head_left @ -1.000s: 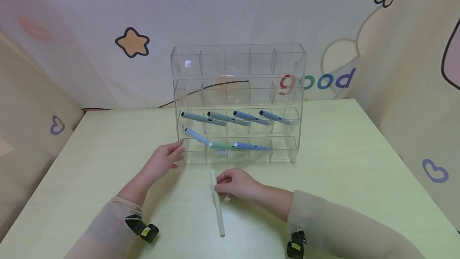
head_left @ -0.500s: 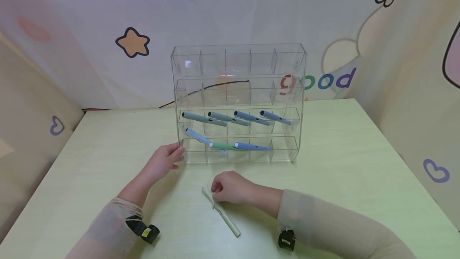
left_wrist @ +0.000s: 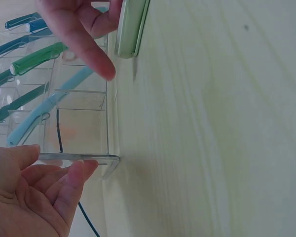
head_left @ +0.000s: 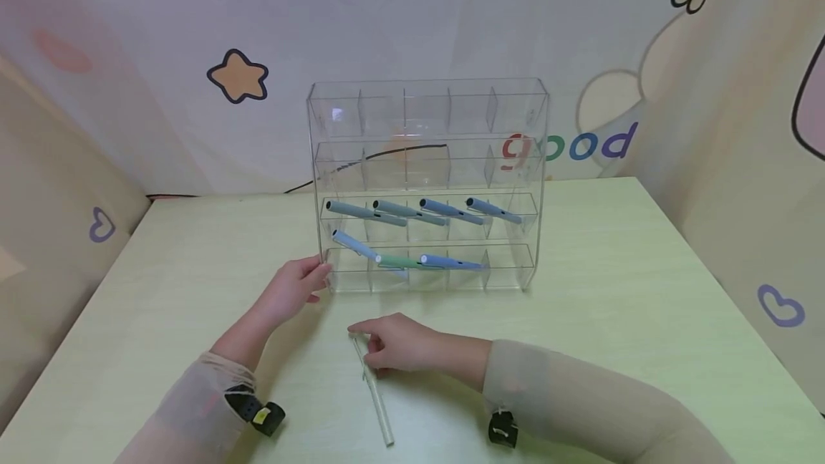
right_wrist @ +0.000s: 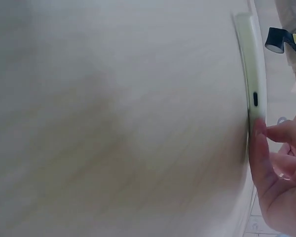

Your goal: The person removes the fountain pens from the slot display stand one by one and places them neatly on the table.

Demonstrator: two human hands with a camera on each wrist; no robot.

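Note:
In the head view, my left hand point(head_left: 296, 288) grips the lower left side of a clear acrylic pen rack point(head_left: 505, 279); the left wrist view shows its thumb and fingers on either side of the panel edge. My right hand point(head_left: 402, 342) is low in front of the rack. Its index finger stretches to the far end of a pale green capped pen point(head_left: 380, 410), while the thumb bends against the pen. Seen from the right wrist, thumb and finger point(right_wrist: 260, 148) meet around the pen point(right_wrist: 256, 74). The fingers cover part of its cap.
Several blue and teal pens point(head_left: 451, 210) lie slanted in the rack's third row. Below them rest a light blue pen point(head_left: 351, 243), a green pen point(head_left: 396, 262) and a blue pen point(head_left: 451, 263). A dark cord point(head_left: 298, 187) runs behind the rack along the wall.
The right hand has shifted left and its index finger has straightened. The pen has swung about and moved slightly left and nearer the person. The left hand and rack have stayed put.

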